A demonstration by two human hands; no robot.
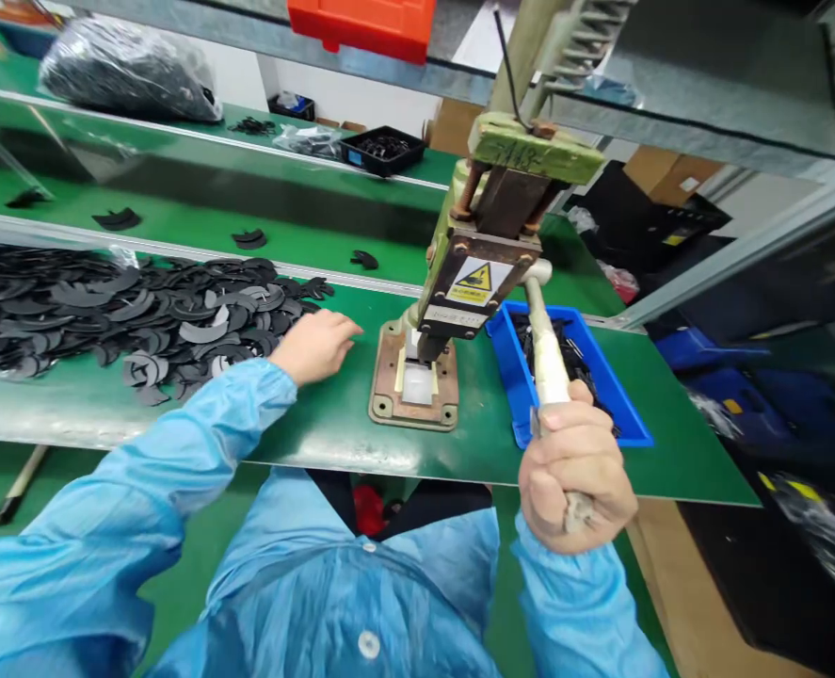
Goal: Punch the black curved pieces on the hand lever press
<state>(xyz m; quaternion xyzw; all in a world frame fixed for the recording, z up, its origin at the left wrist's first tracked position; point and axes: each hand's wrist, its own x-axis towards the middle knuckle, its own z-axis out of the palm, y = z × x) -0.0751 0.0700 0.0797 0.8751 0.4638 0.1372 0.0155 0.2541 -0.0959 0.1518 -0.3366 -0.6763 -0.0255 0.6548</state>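
My right hand (576, 471) is wrapped round the pale lever handle (550, 363) of a green hand press (480, 245). The lever slopes down towards me from the press's right side. My left hand (318, 347) is over the bench between the press and a heap of black curved plastic pieces (141, 315). Its fingers are curled, and anything in them is hidden. On the press's brown base plate (381, 377) sits a whitish fixture block (417, 384), directly beneath the ram (432, 347). Whether a piece lies in the fixture is unclear.
A blue bin (625, 414) of black pieces stands right of the press, behind the lever. Several loose pieces, including a black curved piece (248, 239), lie on the green strip behind. Farther back are a black tray (383, 151) and a stuffed plastic bag (131, 71). A metal shelf (685, 127) overhangs.
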